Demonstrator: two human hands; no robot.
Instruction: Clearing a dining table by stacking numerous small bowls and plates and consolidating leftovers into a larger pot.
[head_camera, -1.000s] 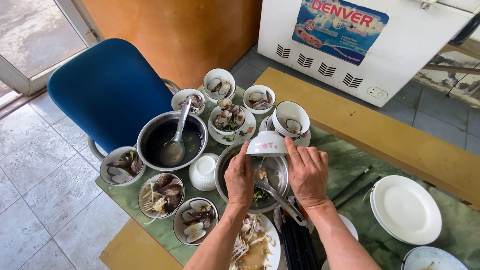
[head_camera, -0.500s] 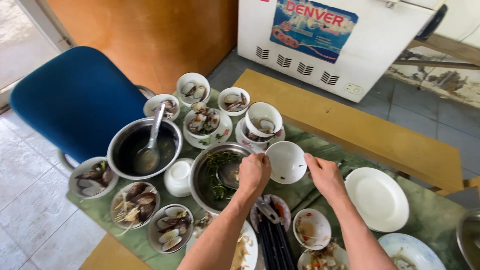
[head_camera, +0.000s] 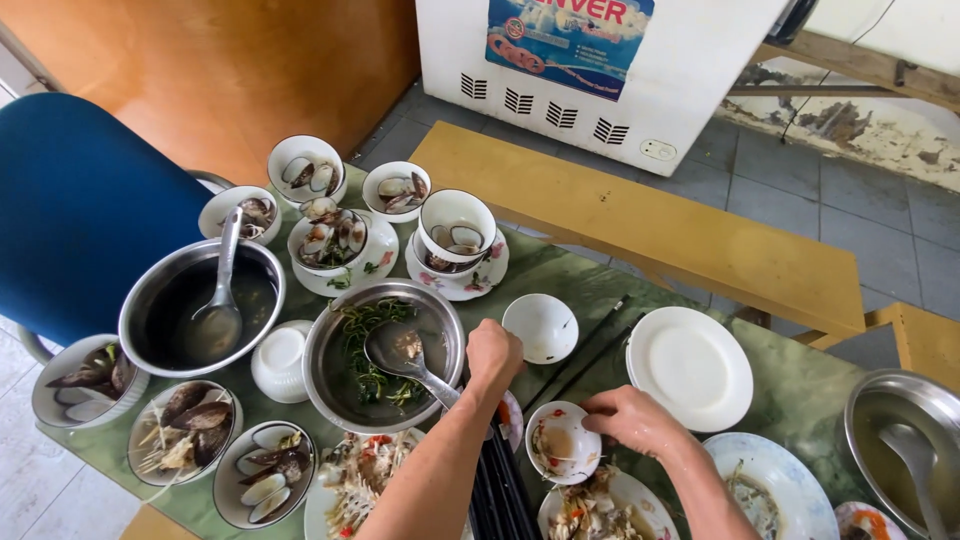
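Fingers (head_camera: 497, 352) of the left hand (head_camera: 492, 358) are curled into a fist right beside the small white bowl (head_camera: 541, 327), which sits empty on the green table (head_camera: 800, 400). It looks like the fist rests on the handle of the ladle (head_camera: 400, 352) in the metal pot (head_camera: 385, 352), but that part is hard to see. Over on the right hand (head_camera: 630, 420), the fingers pinch the rim of a dirty little bowl (head_camera: 562, 442). 1 clean white plate (head_camera: 690, 367) lies near.

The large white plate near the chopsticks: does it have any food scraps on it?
No, the large white plate looks bare and clean, unlike the small bowl under the right hand, which holds reddish leftovers.
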